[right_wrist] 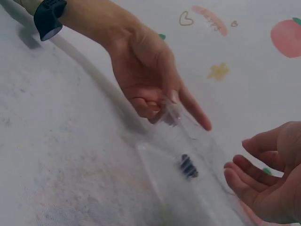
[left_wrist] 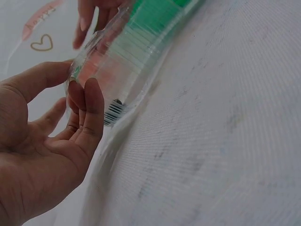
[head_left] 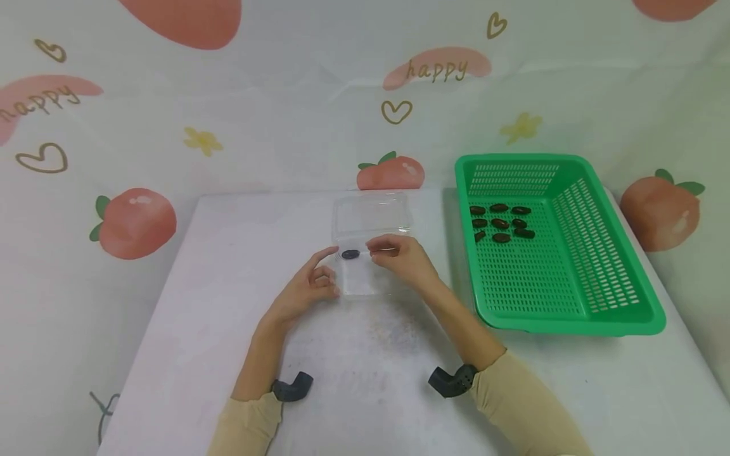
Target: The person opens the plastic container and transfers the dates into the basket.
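Note:
A clear plastic clamshell box (head_left: pixel 365 282) lies on the table with its lid (head_left: pixel 373 215) folded back toward the wall. Inside it, near the hinge on the left, is one dark brown, oval piece that looks like a date (head_left: pixel 350 254). My left hand (head_left: pixel 308 288) holds the left side of the box, thumb and fingers at its corner in the right wrist view. Above the right part of the box hovers my right hand (head_left: pixel 407 259). Its thumb and fingers (right_wrist: pixel 240 181) are bent loosely and apart, with nothing between them.
To the right stands a green plastic basket (head_left: pixel 570 322) with slotted walls. Several more dark brown date-like pieces (head_left: pixel 500 223) lie toward its far left. A white cloth (head_left: pixel 296 126) with fruit prints hangs behind the white table (head_left: pixel 222 266). Each forearm carries a dark wrist mount (head_left: pixel 453 381).

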Tool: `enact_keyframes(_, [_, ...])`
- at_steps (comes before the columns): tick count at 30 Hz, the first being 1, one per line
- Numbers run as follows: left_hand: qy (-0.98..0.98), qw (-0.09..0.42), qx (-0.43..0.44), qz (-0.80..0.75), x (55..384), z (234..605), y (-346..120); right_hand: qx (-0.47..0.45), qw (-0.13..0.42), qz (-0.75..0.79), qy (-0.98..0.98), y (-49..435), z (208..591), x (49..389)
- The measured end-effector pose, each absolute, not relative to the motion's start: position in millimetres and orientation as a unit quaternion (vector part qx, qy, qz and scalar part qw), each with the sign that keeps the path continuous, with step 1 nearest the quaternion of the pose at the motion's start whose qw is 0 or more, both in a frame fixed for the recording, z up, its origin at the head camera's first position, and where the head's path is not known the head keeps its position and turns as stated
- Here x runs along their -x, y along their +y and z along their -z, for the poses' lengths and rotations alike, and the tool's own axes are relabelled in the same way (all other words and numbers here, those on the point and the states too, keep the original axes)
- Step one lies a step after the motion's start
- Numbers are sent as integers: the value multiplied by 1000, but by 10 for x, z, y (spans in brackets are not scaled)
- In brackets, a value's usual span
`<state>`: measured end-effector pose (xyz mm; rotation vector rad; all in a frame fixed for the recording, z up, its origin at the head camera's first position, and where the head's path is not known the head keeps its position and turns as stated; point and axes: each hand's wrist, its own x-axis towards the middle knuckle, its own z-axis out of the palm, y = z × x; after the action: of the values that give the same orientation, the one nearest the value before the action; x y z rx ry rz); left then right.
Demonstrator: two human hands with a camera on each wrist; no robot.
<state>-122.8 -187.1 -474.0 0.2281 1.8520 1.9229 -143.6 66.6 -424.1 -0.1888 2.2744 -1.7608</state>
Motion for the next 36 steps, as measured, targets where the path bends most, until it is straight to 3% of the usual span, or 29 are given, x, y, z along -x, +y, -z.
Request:
enact_keyframes(15, [643, 236, -89, -723, 1228, 4743, -1849, 16, 153, 574, 804, 408, 4568, 1643])
enact_keyframes(36, [660, 225, -91, -711, 1226, 4736, -1851, -4, 132, 525, 841, 176, 4611, 1685])
